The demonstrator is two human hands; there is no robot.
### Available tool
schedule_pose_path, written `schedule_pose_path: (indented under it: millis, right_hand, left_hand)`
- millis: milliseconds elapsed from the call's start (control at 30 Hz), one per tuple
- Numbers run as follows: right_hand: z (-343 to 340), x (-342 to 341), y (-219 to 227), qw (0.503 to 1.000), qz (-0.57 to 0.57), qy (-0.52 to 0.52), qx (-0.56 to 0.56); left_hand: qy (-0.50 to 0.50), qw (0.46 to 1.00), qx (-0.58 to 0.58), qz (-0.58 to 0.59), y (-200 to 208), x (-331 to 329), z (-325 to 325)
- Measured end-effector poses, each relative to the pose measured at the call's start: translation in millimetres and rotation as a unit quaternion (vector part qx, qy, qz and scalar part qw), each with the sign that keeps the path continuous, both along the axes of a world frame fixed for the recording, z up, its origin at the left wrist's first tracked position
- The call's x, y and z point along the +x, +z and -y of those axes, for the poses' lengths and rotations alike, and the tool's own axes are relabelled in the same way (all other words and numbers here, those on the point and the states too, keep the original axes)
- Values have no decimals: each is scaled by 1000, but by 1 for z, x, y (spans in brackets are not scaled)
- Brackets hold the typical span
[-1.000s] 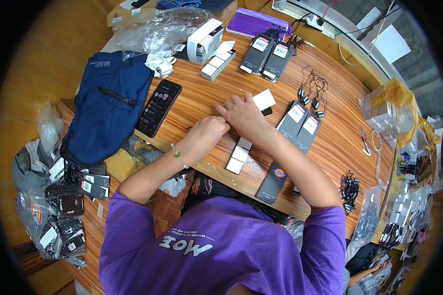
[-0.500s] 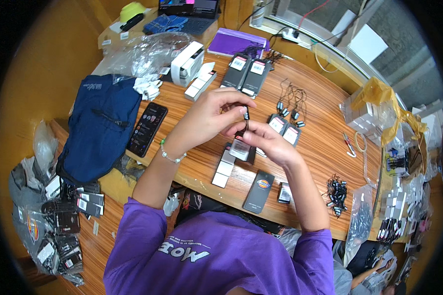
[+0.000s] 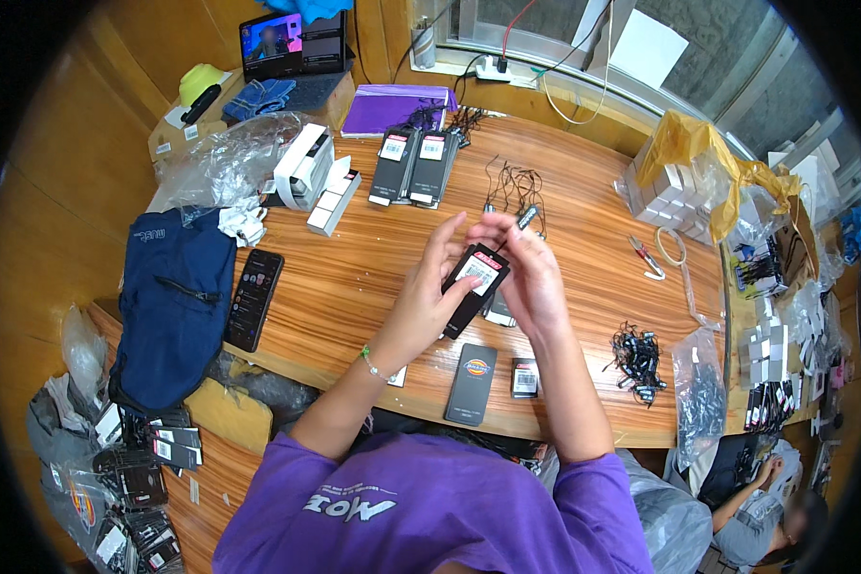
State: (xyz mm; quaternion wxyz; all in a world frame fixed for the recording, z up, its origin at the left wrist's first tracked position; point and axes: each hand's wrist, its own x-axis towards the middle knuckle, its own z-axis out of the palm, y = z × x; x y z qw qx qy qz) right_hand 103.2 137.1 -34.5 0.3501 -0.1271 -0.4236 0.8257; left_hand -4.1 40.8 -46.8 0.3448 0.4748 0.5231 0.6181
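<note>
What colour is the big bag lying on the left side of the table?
The bag is dark navy blue with a black zip, seen best in the head view.

The lower half of the black rectangular card tag with a white label [image 3: 473,285] is covered by the left hand [image 3: 429,298] and right hand [image 3: 529,277]. A small flat item [image 3: 498,310] on the wooden table [image 3: 584,201] is mostly hidden behind the right hand. The thin dark cord end [image 3: 526,217] above the fingers is too small to tell apart.
</note>
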Motion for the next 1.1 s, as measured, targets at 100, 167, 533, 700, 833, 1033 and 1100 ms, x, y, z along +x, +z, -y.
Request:
schedule_pose_path:
  millis: [100, 167, 533, 700, 833, 1033, 1100]
  right_hand:
    - [-24, 12, -4, 999, -33, -22, -14]
    - [-39, 18, -4, 997, -37, -59, -34]
    - [-92, 15, 7, 999, -12, -38, -14]
    - [-129, -12, -8, 998, 38, -58, -1]
    - [-145, -24, -13, 994, 78, -81, 18]
    - [-166, -36, -25, 984, 165, -51, 52]
    - [-179, -43, -41, 977, 203, -29, 55]
  left_hand:
    - [-18, 998, -45, 30, -1, 0, -7]
    - [-65, 995, -80, 2, -3, -2, -8]
    - [-148, 982, -111, 30, -16, 0, -39]
    - [-78, 987, -136, -16, -31, -19, -63]
    - [-38, 975, -178, -130, -46, -27, -76]
    - [19, 917, -177, -356, -39, -27, -80]
    - [38, 905, -141, -400, -49, -30, -77]
